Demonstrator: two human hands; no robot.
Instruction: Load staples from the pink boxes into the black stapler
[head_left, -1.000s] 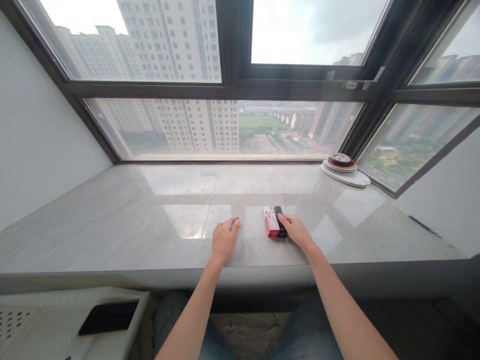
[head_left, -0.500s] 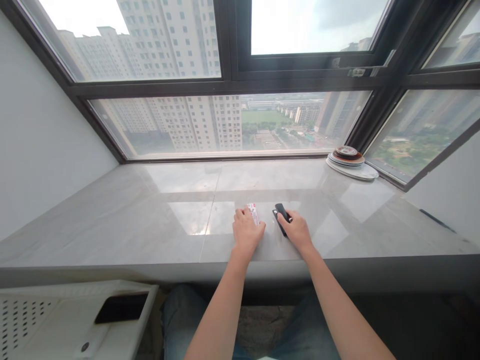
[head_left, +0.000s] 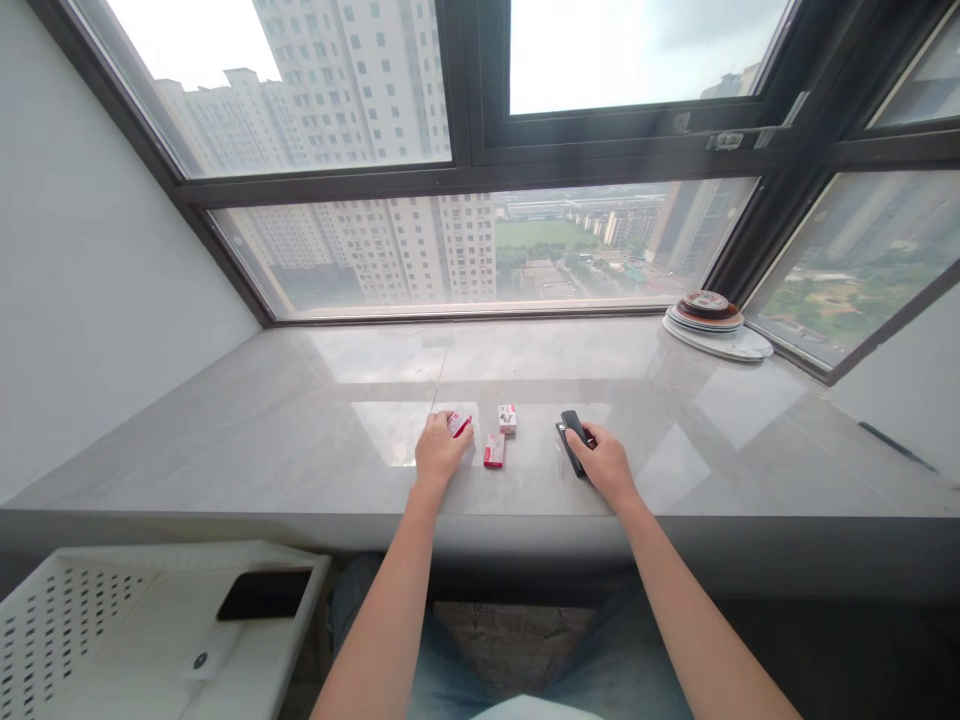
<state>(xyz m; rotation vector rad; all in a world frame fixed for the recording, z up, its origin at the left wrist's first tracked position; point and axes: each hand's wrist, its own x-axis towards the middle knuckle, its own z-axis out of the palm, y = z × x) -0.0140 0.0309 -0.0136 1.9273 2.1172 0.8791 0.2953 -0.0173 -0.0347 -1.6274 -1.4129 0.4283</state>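
My left hand [head_left: 440, 447] is closed around a small red and white box [head_left: 458, 424] that looks like a staple box, over the grey stone sill. To its right are two more small boxes: a white one with a picture on its side [head_left: 508, 418], standing farther back, and a red and white one [head_left: 494, 450] nearer the edge. Farther right, my right hand [head_left: 607, 462] grips a black stapler [head_left: 573, 440], thumb on its upper arm and fingers along the right side. Its head points toward the window, and it rests on or just above the sill.
A stack of plates [head_left: 712, 325] sits in the right back corner by the window. A thin dark strip [head_left: 898, 447] lies along the right wall. Below the sill at left is a white plastic surface with holes [head_left: 172, 640], bearing a black phone [head_left: 264, 595].
My left hand has moved left with one box in it, uncovering the other two boxes on the sill. My right hand still holds the stapler in about the same place. The view has shifted slightly.
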